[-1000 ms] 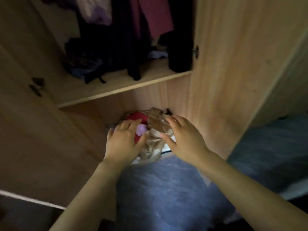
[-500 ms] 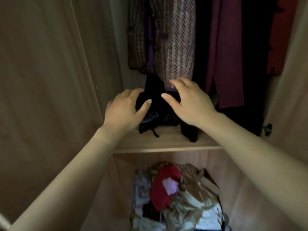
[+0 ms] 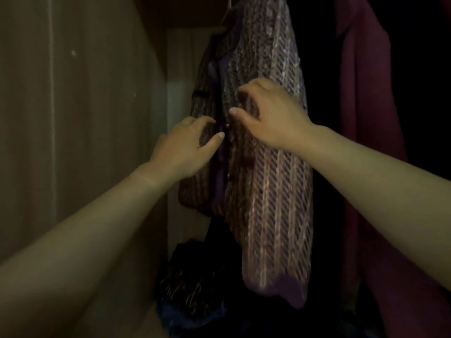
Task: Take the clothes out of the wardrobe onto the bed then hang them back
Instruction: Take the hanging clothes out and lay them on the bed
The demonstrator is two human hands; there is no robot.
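Inside the wardrobe [image 3: 85, 123], up by its left wall, both your arms reach to the striped knit cardigan [image 3: 268, 196]. It hangs from the top of the compartment with its buttoned front facing you. What it hangs on is too dark to make out.

Your left hand [image 3: 185, 147] is at the cardigan's left front panel, just beside the dark button strip. Its fingers are curled and its thumb points to the strip, clear of the fingers, with nothing pinched between them. Your right hand [image 3: 271, 115] is higher, over the right front panel. Its fingers are bent toward the knit and its thumb is spread below them, so it is half open with no fabric gripped. I cannot tell whether the fingertips of either hand actually touch the wool.

To the right of the cardigan, past a dark gap, a burgundy coat [image 3: 366, 123] hangs down the compartment. Below the cardigan's hem a heap of dark clothes [image 3: 192, 289] lies on the wardrobe's floor, too dim to tell apart.
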